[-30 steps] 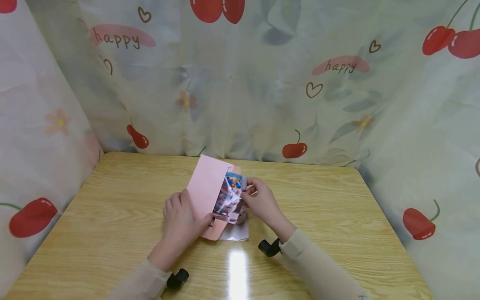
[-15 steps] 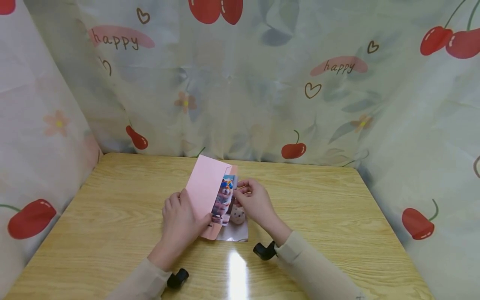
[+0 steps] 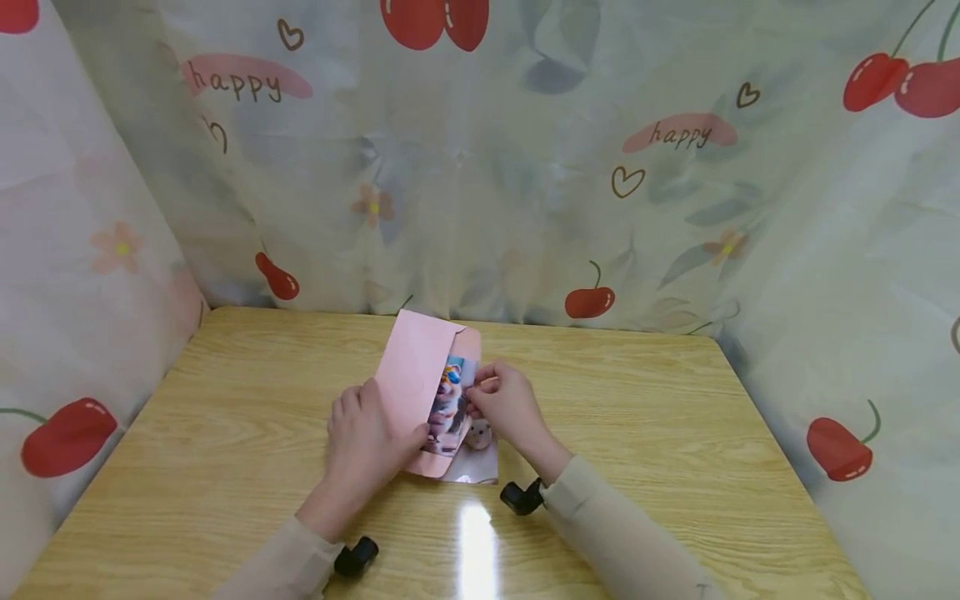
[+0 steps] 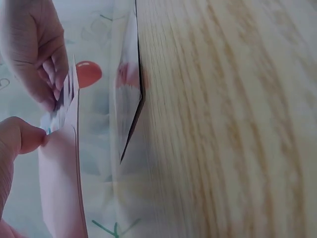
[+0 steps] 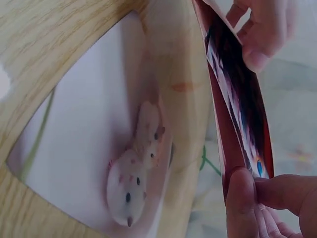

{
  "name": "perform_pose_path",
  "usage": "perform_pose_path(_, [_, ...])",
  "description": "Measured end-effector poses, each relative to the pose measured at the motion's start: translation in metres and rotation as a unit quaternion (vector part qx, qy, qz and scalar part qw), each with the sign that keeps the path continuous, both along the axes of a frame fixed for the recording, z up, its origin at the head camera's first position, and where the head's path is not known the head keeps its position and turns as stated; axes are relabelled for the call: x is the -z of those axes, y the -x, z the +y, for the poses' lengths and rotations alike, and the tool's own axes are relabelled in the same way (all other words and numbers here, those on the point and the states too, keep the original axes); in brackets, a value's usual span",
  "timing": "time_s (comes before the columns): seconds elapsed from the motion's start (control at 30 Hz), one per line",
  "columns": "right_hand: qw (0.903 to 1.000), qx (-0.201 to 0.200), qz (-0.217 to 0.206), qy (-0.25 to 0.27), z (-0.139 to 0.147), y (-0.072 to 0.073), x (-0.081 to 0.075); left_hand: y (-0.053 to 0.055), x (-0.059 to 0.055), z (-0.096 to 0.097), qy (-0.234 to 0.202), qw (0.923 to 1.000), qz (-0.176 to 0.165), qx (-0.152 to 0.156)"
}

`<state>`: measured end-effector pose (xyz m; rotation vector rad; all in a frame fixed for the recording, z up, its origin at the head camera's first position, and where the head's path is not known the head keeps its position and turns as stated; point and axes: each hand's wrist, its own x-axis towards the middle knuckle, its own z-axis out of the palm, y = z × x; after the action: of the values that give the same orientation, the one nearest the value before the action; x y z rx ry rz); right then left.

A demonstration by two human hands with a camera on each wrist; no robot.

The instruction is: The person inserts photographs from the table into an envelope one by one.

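Observation:
A pink envelope (image 3: 412,358) is tilted above the table in the head view, its flap open toward the right. My left hand (image 3: 371,437) grips its lower left part, thumb across the front near the opening. Partly inside it is a glossy photo (image 3: 448,396) of a furry animal in colourful glasses. My right hand (image 3: 510,408) pinches the photo's right edge between thumb and fingers. In the right wrist view, those fingertips (image 5: 241,191) are right at the envelope's mouth. Beneath, a second photo (image 5: 89,134) of two white, hamster-like animals lies on the table, partly covered in the head view.
The wood-grain table (image 3: 225,433) is bordered at the back and sides by a cherry-print curtain (image 3: 480,208). Black wrist-worn devices (image 3: 356,557) show at both sleeves. Light glares off the tabletop at the front.
My right hand has moved left, and the photo has slid further into the envelope, so less of it shows. The left hand and the photo on the table have stayed put.

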<state>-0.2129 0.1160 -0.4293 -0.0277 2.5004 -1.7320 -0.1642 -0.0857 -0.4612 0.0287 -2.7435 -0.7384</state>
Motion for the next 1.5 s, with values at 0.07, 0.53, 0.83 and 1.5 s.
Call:
perform_pose_path(0.07, [0.9999, -0.001, -0.010, 0.008, -0.001, 0.002, 0.004, 0.000, -0.001, 0.001, -0.006, 0.9998, -0.017, 0.001])
perform_pose_path(0.53, [0.9993, -0.002, -0.025, 0.028, -0.019, 0.005, 0.021, -0.004, -0.003, 0.004, -0.031, 0.9970, -0.070, 0.008])
perform_pose_path(0.83, [0.9988, -0.023, -0.021, 0.037, -0.025, 0.003, 0.026, -0.007, -0.004, 0.002, -0.041, 0.9953, -0.088, 0.002])
perform_pose_path(1.5, [0.9952, -0.079, 0.050, 0.029, 0.021, 0.012, 0.008, -0.001, 0.000, -0.028, -0.043, 0.9973, -0.057, -0.019])
